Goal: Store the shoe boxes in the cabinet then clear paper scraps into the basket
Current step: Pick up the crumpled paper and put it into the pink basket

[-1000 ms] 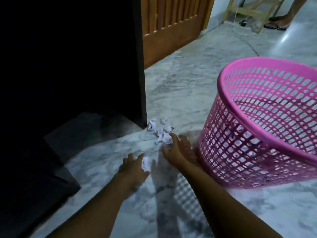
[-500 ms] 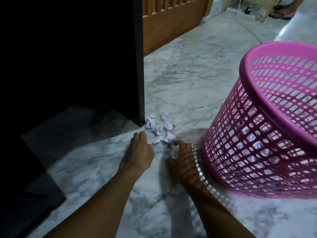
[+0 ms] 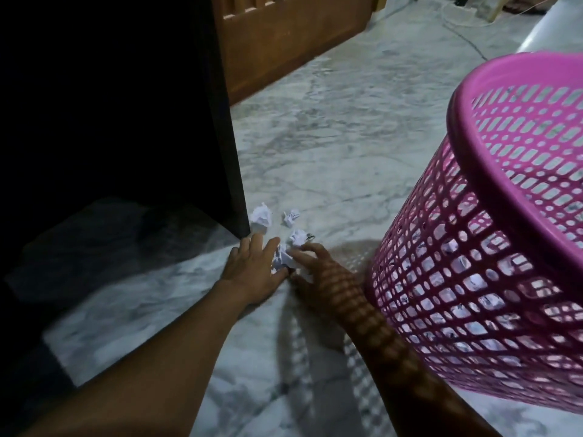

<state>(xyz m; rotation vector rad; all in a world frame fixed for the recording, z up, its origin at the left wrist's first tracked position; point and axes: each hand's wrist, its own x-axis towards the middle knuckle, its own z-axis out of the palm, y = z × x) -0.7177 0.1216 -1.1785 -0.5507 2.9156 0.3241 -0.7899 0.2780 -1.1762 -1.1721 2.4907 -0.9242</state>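
Crumpled white paper scraps [image 3: 262,218] lie on the marble floor at the corner of the dark cabinet [image 3: 126,105]. My left hand [image 3: 252,269] rests palm down on the floor, pressing against a scrap [image 3: 281,259] squeezed between both hands. My right hand [image 3: 318,269] curls around that same scrap from the right, in the basket's latticed shadow. Two more scraps [image 3: 291,217] sit just beyond my fingers. The pink perforated basket [image 3: 492,234] stands at the right, with paper showing through its lower holes. No shoe boxes are visible.
A wooden door [image 3: 293,39] stands at the back beyond the cabinet. A thin cable [image 3: 467,39] runs over the floor at the top right. The cabinet interior at the left is too dark to make out.
Both hands have moved forward and together onto the scraps, closing on one between them. The view has shifted closer, so the basket sits larger at the right.
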